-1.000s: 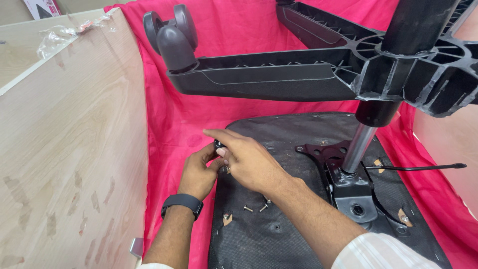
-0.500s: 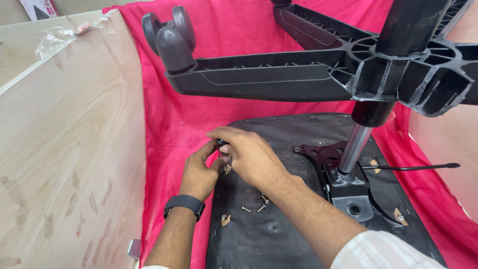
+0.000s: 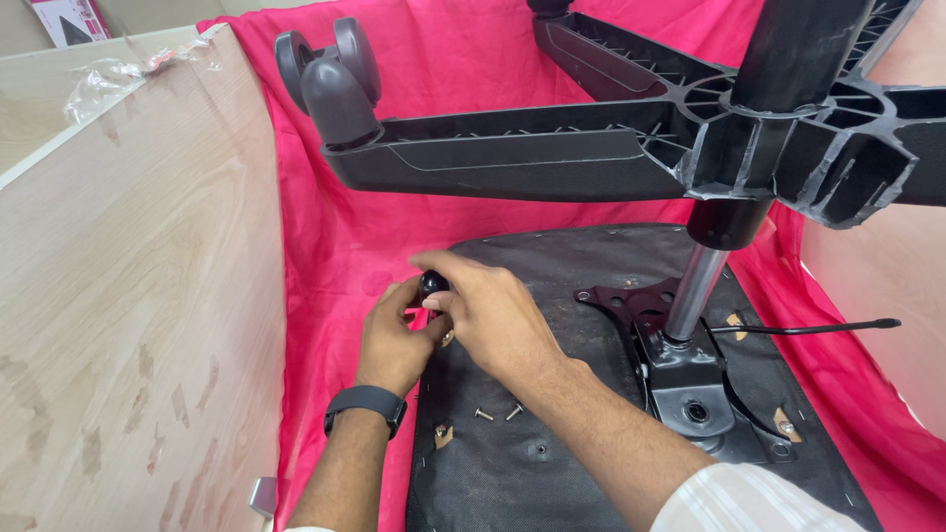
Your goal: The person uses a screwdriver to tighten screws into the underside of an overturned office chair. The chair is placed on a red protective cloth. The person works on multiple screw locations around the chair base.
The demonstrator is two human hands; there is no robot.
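Note:
An office chair lies upside down on a pink cloth [image 3: 325, 236]. Its black seat underside [image 3: 552, 433] faces up, and the metal column [image 3: 695, 291] rises to the black star base [image 3: 552, 158] with a castor wheel [image 3: 330, 74]. My left hand [image 3: 394, 340] and my right hand [image 3: 488, 310] meet at the seat's left edge. Their fingers close around a small black round knob [image 3: 432, 286]. A black watch sits on my left wrist [image 3: 367, 404]. Two loose screws [image 3: 498, 414] lie on the seat just below my right forearm.
A light wooden panel [image 3: 128, 266] stands close on the left. A black lever [image 3: 818, 327] sticks out to the right from the seat mechanism [image 3: 690, 379]. A pale surface borders the cloth at the right edge [image 3: 887, 286].
Both hands have stayed at the seat's left edge, shifting slightly. The black knob now shows more plainly between the fingers.

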